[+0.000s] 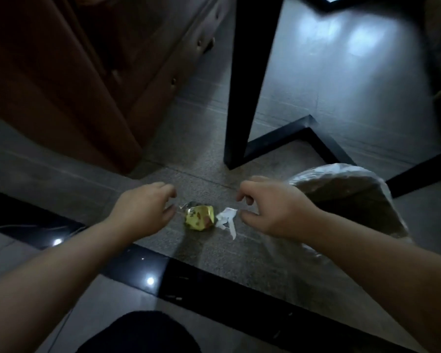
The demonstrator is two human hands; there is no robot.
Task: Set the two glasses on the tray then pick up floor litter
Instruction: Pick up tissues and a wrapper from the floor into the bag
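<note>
Two pieces of litter lie side by side on the grey tiled floor: a crumpled yellow snack wrapper (198,217) and, touching its right side, a scrap of white paper (227,220). My left hand (145,209) hovers just left of the wrapper, fingers curled and apart, holding nothing. My right hand (267,209) hovers just right of the white paper, fingers also bent and apart, empty. No glasses or tray are in view.
A bin lined with a clear plastic bag (346,200) stands right behind my right hand. A black table leg (247,85) with floor braces rises beyond the litter. A brown wooden cabinet (61,80) fills the upper left. A glossy black floor strip (214,281) crosses below. My dark-clothed knee (140,335) is at the bottom.
</note>
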